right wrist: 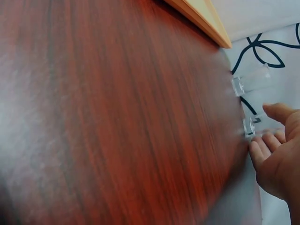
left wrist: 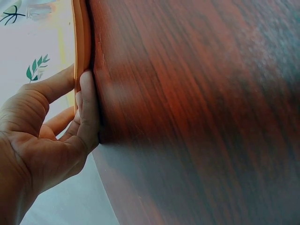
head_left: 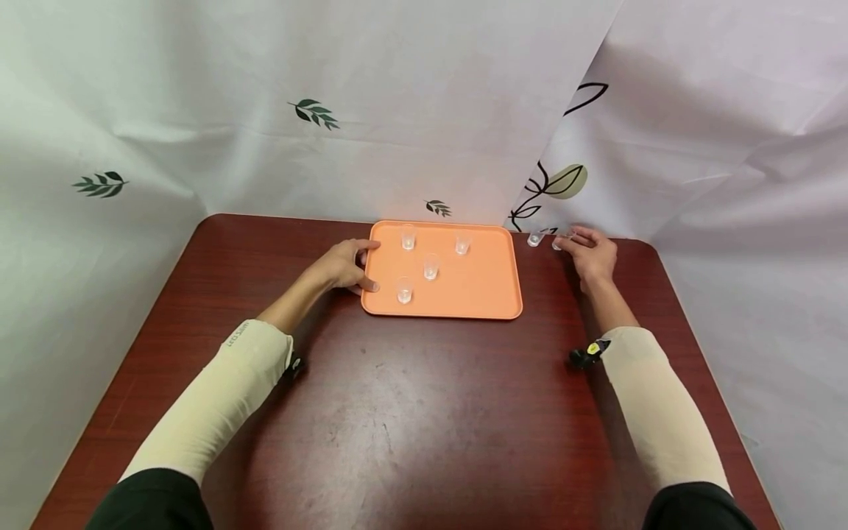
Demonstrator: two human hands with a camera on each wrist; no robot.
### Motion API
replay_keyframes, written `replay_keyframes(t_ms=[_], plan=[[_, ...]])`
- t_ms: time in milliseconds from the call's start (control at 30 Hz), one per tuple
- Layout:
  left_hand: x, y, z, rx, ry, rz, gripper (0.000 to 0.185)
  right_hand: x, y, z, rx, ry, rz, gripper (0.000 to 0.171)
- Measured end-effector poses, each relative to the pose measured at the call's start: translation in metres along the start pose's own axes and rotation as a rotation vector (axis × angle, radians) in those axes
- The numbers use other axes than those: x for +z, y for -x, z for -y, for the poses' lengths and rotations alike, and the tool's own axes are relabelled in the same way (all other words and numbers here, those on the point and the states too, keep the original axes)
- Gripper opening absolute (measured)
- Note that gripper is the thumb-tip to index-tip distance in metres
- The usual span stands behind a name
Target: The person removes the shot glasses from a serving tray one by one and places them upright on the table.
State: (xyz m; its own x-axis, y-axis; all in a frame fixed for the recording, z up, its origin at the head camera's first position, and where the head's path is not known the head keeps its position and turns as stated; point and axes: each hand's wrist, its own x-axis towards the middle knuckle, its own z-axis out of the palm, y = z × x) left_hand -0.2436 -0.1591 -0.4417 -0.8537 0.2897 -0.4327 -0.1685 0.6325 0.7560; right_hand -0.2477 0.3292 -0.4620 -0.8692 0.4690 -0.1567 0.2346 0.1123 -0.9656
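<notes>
An orange tray lies near the back of the brown table. My left hand grips its left end; in the left wrist view fingers show against the underside of the rim. Several small clear shot glasses stand upright on the tray. To the right of the tray, at the table's back edge, my right hand holds another clear shot glass between thumb and fingers. One more shot glass stands just left of that hand, between it and the tray.
A white cloth with leaf prints hangs right behind the table's back edge and along both sides. The brown tabletop stretches in front of the tray. Small dark wrist cameras sit at the sleeve cuffs.
</notes>
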Motion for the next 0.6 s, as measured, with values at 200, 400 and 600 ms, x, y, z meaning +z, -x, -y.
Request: replay_keyframes(t_ms=[200, 400, 600], plan=[[0.000, 0.002, -0.001, 0.002, -0.001, 0.005, 0.102, -0.006, 0.003, -0.003, 0.008, -0.037, 0.010, 0.061], [0.000, 0.002, 0.000, 0.009, -0.009, 0.002, 0.103, -0.010, 0.011, -0.005, 0.016, -0.071, 0.023, 0.057], [0.000, 0.000, 0.000, 0.009, -0.012, -0.004, 0.104, -0.014, 0.019, -0.007, 0.026, -0.063, 0.025, 0.055]])
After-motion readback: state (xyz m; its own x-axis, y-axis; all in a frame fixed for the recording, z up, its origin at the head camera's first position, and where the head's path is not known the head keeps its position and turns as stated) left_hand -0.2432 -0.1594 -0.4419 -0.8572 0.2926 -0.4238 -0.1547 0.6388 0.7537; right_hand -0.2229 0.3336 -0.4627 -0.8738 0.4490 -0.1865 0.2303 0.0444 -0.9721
